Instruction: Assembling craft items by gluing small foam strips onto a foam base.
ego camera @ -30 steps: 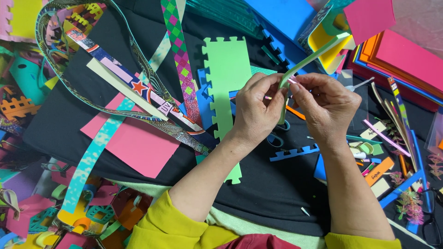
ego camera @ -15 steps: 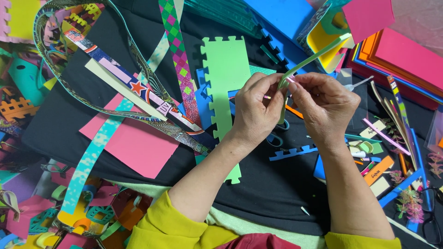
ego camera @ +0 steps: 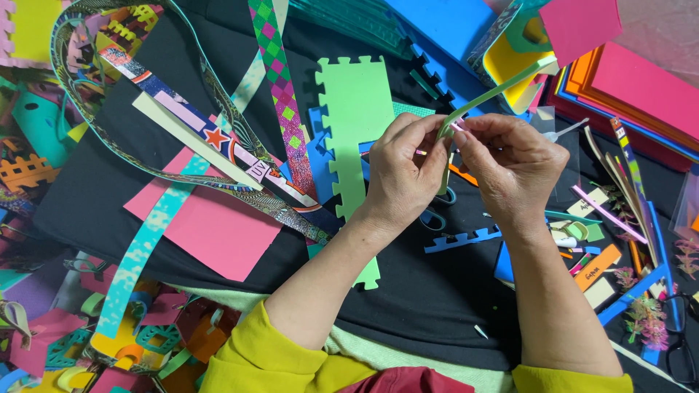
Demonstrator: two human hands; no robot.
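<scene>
Hands meet over the middle of a black cloth (ego camera: 437,306), and between them they hold a thin green foam strip (ego camera: 495,93). The left hand (ego camera: 397,178) pinches the near end of the strip between thumb and fingertips, and the right hand (ego camera: 513,167) pinches it just beside, so the two grips almost touch. From there the strip rises to the far right and ends above a yellow foam piece (ego camera: 510,69). I judge the strip to be very light and soft; it bends easily and would probably tear if pulled hard, so the best place to take it is close to the end, with fingertips only. To the left of the hands a light green foam mat with puzzle edges (ego camera: 353,124) lies flat, and further left there is a pink sheet (ego camera: 218,233) under patterned ribbons (ego camera: 277,87). On the right are stacked foam sheets (ego camera: 633,87) in orange and pink colours.
</scene>
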